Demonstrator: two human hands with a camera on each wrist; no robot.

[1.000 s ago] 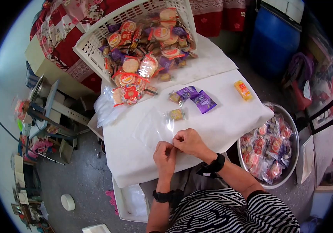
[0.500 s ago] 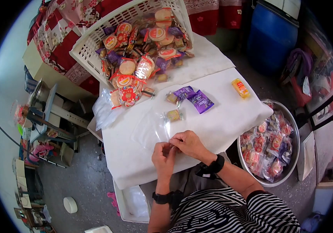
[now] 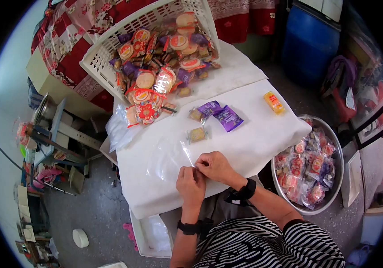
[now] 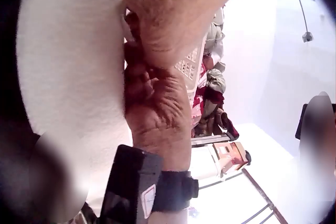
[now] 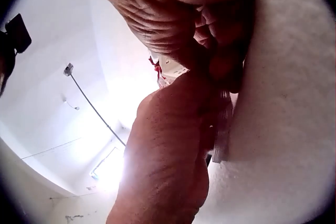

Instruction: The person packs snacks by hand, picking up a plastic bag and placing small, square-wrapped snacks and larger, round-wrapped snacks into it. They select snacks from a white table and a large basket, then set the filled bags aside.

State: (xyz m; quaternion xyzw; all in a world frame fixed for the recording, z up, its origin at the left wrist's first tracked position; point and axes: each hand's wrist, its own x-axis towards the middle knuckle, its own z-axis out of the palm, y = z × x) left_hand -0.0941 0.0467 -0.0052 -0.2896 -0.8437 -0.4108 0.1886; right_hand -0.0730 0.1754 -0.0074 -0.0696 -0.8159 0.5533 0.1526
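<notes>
A clear plastic bag (image 3: 167,156) lies nearly flat on the counter (image 3: 144,194), one edge pinched by the left fingers (image 3: 185,173) and the right fingers (image 3: 204,161).
The film is thin, colourless and see-through, so the white surface shows straight through it; a bright streak of glare runs along its right side down to the fingertips, and fainter shiny creases mark its left part. It spreads away from the fingers, forward and to the left, its far outline too faint to trace.
</notes>
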